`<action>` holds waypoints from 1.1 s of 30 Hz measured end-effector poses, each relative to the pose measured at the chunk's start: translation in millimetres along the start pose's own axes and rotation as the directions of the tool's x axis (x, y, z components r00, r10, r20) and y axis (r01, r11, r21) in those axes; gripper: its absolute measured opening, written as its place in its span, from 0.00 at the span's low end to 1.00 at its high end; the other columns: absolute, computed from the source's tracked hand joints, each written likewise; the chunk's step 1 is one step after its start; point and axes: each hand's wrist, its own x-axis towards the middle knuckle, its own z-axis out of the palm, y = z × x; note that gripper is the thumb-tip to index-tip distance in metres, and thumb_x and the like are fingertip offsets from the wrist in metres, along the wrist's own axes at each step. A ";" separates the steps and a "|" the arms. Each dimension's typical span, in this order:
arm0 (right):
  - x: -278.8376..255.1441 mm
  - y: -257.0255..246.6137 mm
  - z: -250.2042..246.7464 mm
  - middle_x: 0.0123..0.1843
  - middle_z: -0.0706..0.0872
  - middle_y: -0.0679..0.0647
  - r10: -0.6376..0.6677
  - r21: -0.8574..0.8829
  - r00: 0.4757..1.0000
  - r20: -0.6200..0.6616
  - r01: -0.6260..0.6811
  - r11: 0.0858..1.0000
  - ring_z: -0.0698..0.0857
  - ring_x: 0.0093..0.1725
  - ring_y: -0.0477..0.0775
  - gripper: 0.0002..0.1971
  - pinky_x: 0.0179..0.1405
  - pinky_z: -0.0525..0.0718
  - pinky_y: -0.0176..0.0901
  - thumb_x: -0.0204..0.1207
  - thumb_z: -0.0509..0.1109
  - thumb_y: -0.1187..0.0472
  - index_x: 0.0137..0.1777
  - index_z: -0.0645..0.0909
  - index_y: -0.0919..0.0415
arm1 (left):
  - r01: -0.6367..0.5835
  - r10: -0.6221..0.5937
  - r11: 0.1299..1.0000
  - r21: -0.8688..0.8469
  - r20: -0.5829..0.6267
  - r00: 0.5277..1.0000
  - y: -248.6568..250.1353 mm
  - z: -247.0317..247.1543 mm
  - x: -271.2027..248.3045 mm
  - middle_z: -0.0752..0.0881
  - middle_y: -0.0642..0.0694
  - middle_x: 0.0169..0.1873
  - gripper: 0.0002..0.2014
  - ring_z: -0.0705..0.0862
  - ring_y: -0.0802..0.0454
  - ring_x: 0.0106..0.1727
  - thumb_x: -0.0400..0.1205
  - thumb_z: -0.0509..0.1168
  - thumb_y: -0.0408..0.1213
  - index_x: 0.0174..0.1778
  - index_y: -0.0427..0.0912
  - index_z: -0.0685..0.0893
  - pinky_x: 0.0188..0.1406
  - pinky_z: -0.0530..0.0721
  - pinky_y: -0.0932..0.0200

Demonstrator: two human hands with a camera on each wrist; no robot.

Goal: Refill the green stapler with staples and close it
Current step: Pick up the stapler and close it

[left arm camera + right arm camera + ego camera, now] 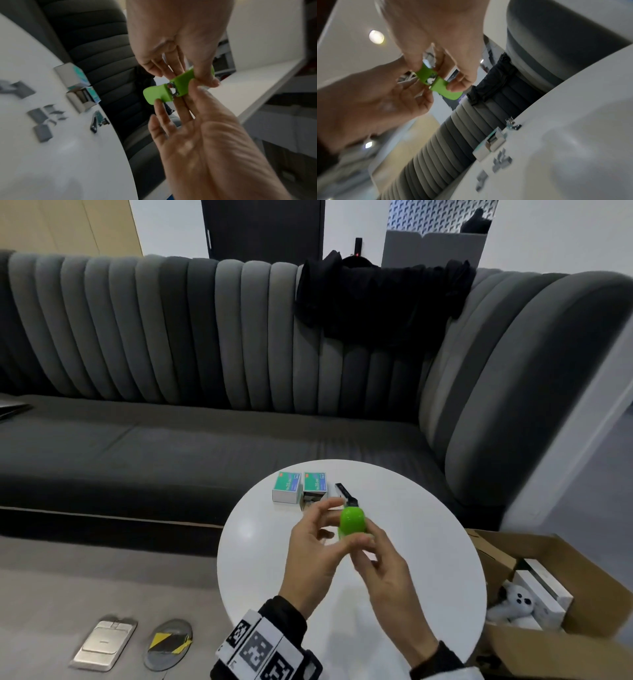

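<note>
- Both hands hold the small bright-green plastic stapler (352, 522) in the air above the round white table (274, 570): the right hand (383, 573) pinches one half between thumb and fingers, and the left hand (313, 546) has fingertips on the other half, its remaining fingers spread.
- From the left wrist view the stapler is hinged apart, with bare metal showing at the joint between the two green halves; whether a strip of staples already sits inside cannot be told.
- Judged step: opening or readying the stapler for loading. The next move likely calls for one hand to let go, fetch a strip, lay it in the metal channel, then press the halves together.
- At about 11 o'clock from the hands stand two small teal-and-white cardboard staple boxes (287, 487), the nearer one, open-ended (314, 489), just beside the other.
- Loose grey staple strips (40, 119) lie scattered on the table; a small black-and-metal tool (346, 494) lies at 12 o'clock, close to the hands.
- Beyond the table runs a grey channelled sofa (171, 337); an open brown cardboard carton (561, 638) sits at 3 o'clock. Nothing blocks the reach to the strips.
</note>
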 end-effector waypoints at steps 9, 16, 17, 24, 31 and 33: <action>0.7 -14.4 -26.7 0.51 0.83 0.31 -0.204 -0.179 0.977 -0.055 0.192 0.965 0.79 0.55 0.38 0.22 0.50 0.75 0.19 0.55 0.62 0.22 0.49 0.79 0.24 | -0.099 0.093 0.995 0.026 0.167 0.982 16.3 -0.2 -7.6 0.90 0.61 0.46 0.19 0.85 0.59 0.52 0.56 0.75 0.50 0.43 0.66 0.87 0.57 0.82 0.62; -1.5 -16.1 -13.7 0.51 0.79 0.28 -0.288 -0.251 0.954 -0.087 0.259 0.933 0.78 0.57 0.35 0.16 0.54 0.76 0.19 0.64 0.55 0.23 0.51 0.72 0.20 | -0.153 0.151 0.988 -0.002 0.192 0.970 22.0 -1.0 -8.0 0.89 0.64 0.42 0.15 0.84 0.63 0.51 0.58 0.74 0.50 0.41 0.66 0.87 0.54 0.80 0.70; -1.4 -16.2 -11.8 0.51 0.78 0.25 -0.297 -0.258 0.950 -0.100 0.264 0.930 0.79 0.57 0.36 0.16 0.54 0.77 0.20 0.64 0.55 0.23 0.51 0.71 0.21 | -0.163 0.161 0.987 -0.004 0.194 0.968 23.0 -0.7 -7.9 0.89 0.63 0.42 0.15 0.84 0.63 0.51 0.59 0.73 0.50 0.41 0.66 0.87 0.54 0.80 0.70; -2.9 -22.0 -0.5 0.52 0.82 0.36 -0.274 -0.187 0.950 -0.146 0.246 0.951 0.82 0.55 0.37 0.20 0.52 0.76 0.18 0.67 0.58 0.27 0.50 0.76 0.37 | -0.109 0.116 0.993 -0.045 0.189 0.975 24.9 -0.5 -5.9 0.90 0.60 0.42 0.12 0.85 0.61 0.48 0.63 0.69 0.50 0.42 0.62 0.88 0.52 0.82 0.68; -5.7 -37.1 2.4 0.33 0.87 0.52 -0.055 -0.033 0.988 -0.144 0.051 0.998 0.86 0.36 0.41 0.11 0.39 0.82 0.24 0.67 0.77 0.61 0.38 0.75 0.56 | 0.150 -0.138 0.988 -0.037 0.223 0.965 14.3 -2.4 -7.8 0.83 0.42 0.43 0.36 0.79 0.47 0.48 0.71 0.58 0.70 0.49 0.35 0.82 0.57 0.76 0.45; -6.5 -36.4 3.1 0.32 0.85 0.49 -0.104 -0.199 0.973 -0.204 0.063 0.978 0.83 0.37 0.41 0.13 0.34 0.79 0.21 0.68 0.76 0.63 0.37 0.73 0.53 | 0.152 -0.138 0.987 -0.057 0.205 0.969 17.9 0.9 -9.3 0.87 0.43 0.45 0.26 0.84 0.50 0.50 0.77 0.57 0.60 0.52 0.39 0.84 0.59 0.82 0.52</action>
